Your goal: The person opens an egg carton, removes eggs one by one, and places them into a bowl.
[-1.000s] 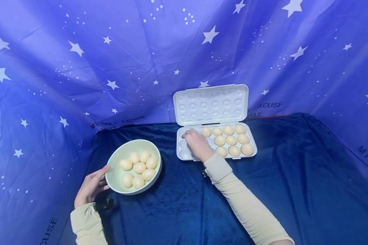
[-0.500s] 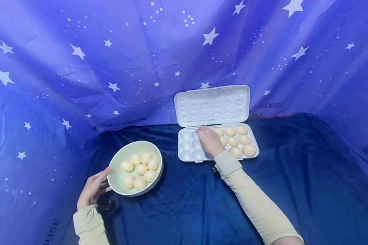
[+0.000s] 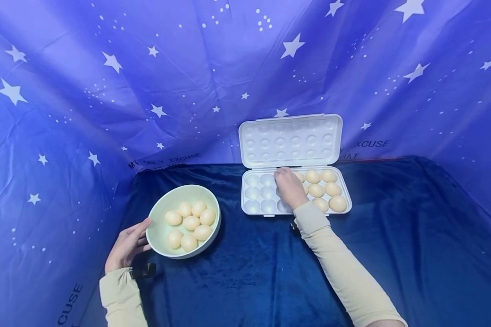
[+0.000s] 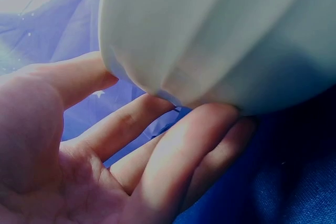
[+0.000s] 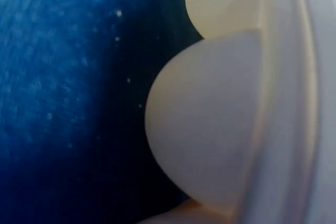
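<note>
In the head view my left hand (image 3: pixel 127 244) holds the pale green bowl (image 3: pixel 159 243) at its left side. The left wrist view shows the thumb at the bowl's rim and the other fingers against the outer wall (image 4: pixel 210 40). Several cream eggs (image 3: pixel 191 223) lie in the bowl. My right hand (image 3: pixel 291 187) is over the third column of the white egg carton (image 3: pixel 245 181), fingers pointing down at the back row. The hand hides its fingertips and whatever they touch. Several eggs (image 3: pixel 316 190) sit in the cups to its right. Rounded cup undersides (image 5: pixel 205 119) fill the right wrist view.
The carton's lid (image 3: pixel 291 141) stands raised behind it, near the star-printed blue curtain (image 3: pixel 212 72). A dark blue velvety cloth (image 3: pixel 237 272) covers the table. The two left columns of the carton show bare cups (image 3: pixel 251 193).
My right hand has moved right across the carton, from its left column to the third column, which held an egg at the back. The left hand still holds the bowl.
</note>
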`<state>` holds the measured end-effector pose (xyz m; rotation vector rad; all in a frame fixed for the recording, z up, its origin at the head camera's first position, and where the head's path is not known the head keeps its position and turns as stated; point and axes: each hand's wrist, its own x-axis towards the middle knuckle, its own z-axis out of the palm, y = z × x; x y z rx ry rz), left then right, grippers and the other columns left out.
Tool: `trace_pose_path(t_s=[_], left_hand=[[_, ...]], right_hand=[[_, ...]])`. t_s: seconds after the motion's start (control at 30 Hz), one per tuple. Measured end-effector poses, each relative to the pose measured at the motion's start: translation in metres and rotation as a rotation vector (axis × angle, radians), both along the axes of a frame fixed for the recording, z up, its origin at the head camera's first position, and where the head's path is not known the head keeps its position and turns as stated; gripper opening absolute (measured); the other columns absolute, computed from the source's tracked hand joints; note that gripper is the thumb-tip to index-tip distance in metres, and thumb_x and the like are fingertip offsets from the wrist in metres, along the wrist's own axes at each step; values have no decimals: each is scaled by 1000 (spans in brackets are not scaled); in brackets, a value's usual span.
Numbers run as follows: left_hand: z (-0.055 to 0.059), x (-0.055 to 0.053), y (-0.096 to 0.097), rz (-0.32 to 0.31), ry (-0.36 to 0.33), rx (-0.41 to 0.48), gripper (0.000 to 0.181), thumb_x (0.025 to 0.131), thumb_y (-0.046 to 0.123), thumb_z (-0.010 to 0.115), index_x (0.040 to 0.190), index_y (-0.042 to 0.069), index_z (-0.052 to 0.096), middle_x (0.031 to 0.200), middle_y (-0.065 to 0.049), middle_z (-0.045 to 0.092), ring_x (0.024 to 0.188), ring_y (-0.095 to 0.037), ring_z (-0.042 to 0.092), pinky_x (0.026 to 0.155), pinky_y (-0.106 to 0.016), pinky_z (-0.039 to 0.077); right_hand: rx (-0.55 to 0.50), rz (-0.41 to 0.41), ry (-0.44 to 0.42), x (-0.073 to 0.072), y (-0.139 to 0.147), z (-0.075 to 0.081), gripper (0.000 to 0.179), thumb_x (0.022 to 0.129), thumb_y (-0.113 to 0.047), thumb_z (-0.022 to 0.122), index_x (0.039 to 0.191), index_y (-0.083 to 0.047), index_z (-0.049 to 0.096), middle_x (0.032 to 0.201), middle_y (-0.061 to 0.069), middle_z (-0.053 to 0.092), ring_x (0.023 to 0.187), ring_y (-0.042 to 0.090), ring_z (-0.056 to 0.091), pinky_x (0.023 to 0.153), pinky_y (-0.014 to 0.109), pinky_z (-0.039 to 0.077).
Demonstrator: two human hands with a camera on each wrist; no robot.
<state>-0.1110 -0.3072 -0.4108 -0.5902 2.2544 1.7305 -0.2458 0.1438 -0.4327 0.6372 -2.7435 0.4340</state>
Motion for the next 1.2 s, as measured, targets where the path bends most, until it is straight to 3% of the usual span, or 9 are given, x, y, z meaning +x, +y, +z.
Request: trace_pose_path(t_s=[0.17,0.37,0.73,0.93,1.2], left_hand=[[0,-1,-1,-3,-6,6,77,99,48,56,149,-7,35,111,-2,69,86,-2,68,77,-27,59],[0,0,-2,8,3,10,76,99,48,56,148,-7,37,108,1,70,86,-2,68,76,-27,59],[-1,-2,-2,22,5,28,75,99,47,58,147,-7,39,101,4,70,85,-2,69,75,-27,59],[0,-3,-1,20,11,17,76,98,49,58,147,-6,40,104,2,70,85,-2,69,76,-26,59],[-1,0,-1,20,9,7,77,98,50,58,147,-7,39,105,0,71,84,-3,69,75,-26,59]], right_hand=[[7,-17,22,-2,0,-1,17,73,9,70,90,5,71,107,20,69,105,39,58,95,47,49],[-27,-55,-23,0,-1,1,18,77,9,68,92,0,72,109,19,68,105,39,55,84,51,48],[-89,-42,-56,0,2,-2,27,79,17,60,97,1,73,110,21,67,102,40,58,91,48,51],[-161,-55,-46,0,7,-4,18,86,11,61,97,2,72,110,19,67,103,39,57,90,48,52],[-221,-58,-1,-1,9,-7,18,84,9,68,100,1,70,109,19,67,103,40,56,88,50,52]])
